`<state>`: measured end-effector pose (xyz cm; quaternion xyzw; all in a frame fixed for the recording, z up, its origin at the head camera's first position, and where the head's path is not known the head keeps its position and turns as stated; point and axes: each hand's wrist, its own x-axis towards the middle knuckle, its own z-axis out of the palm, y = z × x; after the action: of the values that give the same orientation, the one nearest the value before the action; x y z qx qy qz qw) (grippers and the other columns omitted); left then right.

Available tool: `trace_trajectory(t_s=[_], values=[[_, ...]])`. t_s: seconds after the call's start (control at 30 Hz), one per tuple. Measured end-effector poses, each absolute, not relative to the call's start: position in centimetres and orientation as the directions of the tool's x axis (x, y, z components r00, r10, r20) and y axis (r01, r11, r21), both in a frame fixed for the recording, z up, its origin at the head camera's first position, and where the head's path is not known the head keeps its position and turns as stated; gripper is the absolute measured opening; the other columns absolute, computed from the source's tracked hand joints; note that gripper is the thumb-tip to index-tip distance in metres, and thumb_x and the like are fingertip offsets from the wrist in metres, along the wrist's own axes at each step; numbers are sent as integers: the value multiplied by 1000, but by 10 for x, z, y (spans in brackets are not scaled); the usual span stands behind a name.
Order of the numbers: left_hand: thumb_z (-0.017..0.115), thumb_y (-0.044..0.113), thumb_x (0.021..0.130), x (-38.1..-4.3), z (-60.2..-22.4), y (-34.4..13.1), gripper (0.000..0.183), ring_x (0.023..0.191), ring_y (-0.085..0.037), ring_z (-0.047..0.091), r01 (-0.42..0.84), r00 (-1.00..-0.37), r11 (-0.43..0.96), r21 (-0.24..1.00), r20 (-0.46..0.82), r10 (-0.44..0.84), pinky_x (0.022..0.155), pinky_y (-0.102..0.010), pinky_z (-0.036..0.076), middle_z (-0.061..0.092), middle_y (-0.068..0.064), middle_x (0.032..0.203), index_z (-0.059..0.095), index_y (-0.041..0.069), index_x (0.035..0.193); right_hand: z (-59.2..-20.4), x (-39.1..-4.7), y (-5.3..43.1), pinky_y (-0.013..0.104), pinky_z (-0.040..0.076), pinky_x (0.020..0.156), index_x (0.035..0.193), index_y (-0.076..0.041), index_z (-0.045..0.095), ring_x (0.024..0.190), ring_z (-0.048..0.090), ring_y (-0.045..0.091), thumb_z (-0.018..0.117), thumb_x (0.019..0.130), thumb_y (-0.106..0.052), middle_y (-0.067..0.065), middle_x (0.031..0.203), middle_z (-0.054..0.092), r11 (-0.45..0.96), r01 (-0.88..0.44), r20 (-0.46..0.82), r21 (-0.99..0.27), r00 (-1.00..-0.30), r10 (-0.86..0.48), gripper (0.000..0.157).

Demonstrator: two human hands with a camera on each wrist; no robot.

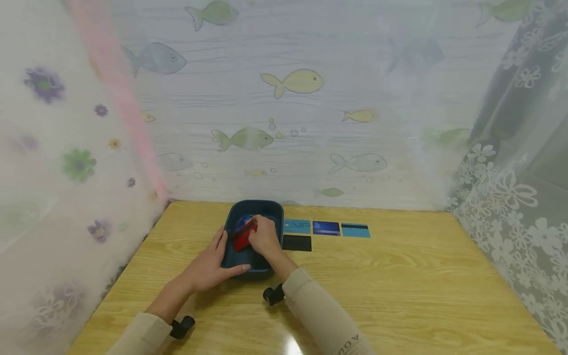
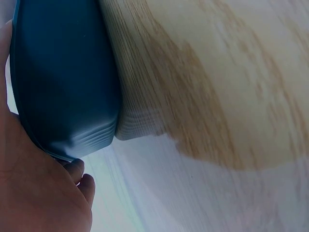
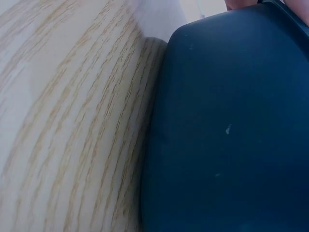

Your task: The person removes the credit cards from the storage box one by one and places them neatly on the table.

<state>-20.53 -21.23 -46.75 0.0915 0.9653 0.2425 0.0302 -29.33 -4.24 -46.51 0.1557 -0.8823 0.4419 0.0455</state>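
Note:
A dark blue plastic box (image 1: 262, 207) stands at the back of the table. My left hand (image 1: 205, 266) grips it from the near left, with fingers along the left side and the thumb over the front rim. Over the inside of the box, my right hand (image 1: 266, 237) pinches a red card (image 1: 241, 240) with a black stripe. Part of a blue card (image 1: 245, 220) shows behind the red one, inside the box. Both wrist views are largely filled by the box's outer wall (image 2: 67, 72), and the cards are hidden there.
Right of the box lie a light blue VIP card (image 1: 297, 226), a dark blue card (image 1: 326, 228) and a light blue card with a black stripe (image 1: 356, 230) in a row. A black card (image 1: 298, 242) lies below the VIP card. Fish-printed curtain (image 1: 288, 123) hangs behind the wooden table (image 1: 399, 286).

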Motion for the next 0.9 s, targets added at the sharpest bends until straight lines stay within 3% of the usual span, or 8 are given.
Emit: trace_trajectory(t_s=[0.47, 0.7, 0.9], values=[[57, 84, 83, -203, -468, -210, 129, 151, -46, 25, 162, -980, 859, 485, -25, 199, 114, -62, 34, -5, -18, 171, 3, -2, 163, -464, -291, -34, 33, 59, 80, 128, 2, 66, 97, 67, 25, 62, 98, 1, 15, 114, 70, 459, -398, 337, -795, -917, -211, 31], [58, 81, 85, -203, -465, -211, 127, 150, -48, 25, 160, -979, 855, 494, -32, 202, 113, -64, 33, -5, -20, 171, 4, -4, 162, -453, -287, -24, 23, 52, 61, 129, 1, 65, 78, 66, 16, 62, 99, 0, 15, 112, 72, 380, -403, 331, -833, -912, -240, 31], [57, 83, 84, -202, -464, -212, 127, 151, -48, 24, 158, -980, 865, 476, -29, 195, 114, -64, 33, -5, -19, 171, 4, -3, 162, -448, -284, -13, 29, 54, 69, 129, -2, 66, 93, 66, 22, 64, 99, -2, 13, 116, 70, 377, -385, 303, -842, -917, -260, 31]])
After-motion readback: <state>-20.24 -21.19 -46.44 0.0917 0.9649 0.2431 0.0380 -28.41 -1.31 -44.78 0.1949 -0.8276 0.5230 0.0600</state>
